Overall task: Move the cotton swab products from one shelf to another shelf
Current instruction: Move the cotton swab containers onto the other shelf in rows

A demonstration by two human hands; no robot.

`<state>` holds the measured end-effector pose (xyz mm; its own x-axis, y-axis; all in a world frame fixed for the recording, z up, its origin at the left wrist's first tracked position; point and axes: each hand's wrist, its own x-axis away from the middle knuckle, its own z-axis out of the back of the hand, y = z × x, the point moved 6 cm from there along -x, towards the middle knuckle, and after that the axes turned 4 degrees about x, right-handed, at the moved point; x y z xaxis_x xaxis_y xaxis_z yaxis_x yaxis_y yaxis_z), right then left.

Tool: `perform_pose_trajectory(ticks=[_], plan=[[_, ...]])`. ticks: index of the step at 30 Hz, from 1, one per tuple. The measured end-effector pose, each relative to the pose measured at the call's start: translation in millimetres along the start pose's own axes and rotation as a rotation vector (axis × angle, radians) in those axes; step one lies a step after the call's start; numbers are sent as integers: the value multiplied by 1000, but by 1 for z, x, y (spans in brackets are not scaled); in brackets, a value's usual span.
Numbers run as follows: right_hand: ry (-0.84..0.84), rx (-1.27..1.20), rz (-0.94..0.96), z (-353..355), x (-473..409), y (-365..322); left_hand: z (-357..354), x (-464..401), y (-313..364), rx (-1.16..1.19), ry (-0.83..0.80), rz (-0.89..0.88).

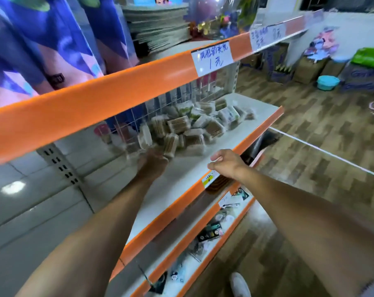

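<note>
A pile of cotton swab packs (190,127), clear wrappers with brown sticks inside, lies on the white middle shelf (242,127) against a wire grid at the back. My left hand (153,162) reaches into the near end of the pile, its fingers around one cotton swab pack (170,144); motion blur hides the exact grip. My right hand (225,162) hovers over the shelf's orange front edge (265,127), fingers loosely curled, holding nothing.
The upper shelf's orange lip (96,97), with handwritten price labels (211,58), overhangs the pile. Blue-and-pink bags (42,43) and stacked flat goods (158,24) sit above. Lower shelves (214,230) hold small packaged items. Cardboard boxes and a teal tub (327,82) stand on the wooden floor.
</note>
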<state>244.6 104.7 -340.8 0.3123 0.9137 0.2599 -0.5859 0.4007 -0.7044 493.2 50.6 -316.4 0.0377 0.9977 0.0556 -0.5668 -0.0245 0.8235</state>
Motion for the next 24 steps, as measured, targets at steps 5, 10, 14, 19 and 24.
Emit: perform_pose_trajectory(ticks=[5,10,14,19,24], plan=[[-108,168,125,23,-49,-20,-9,-19,12,-119,116,42],[-162,280,308,35,-89,-49,-19,-22,35,-134,194,60],[-159,435,441,38,-111,-66,-28,-40,14,-154,246,100],[-186,453,547,30,-129,-78,-39,-40,14,-332,277,213],[-157,333,597,25,-140,-94,-48,-48,23,-517,176,236]])
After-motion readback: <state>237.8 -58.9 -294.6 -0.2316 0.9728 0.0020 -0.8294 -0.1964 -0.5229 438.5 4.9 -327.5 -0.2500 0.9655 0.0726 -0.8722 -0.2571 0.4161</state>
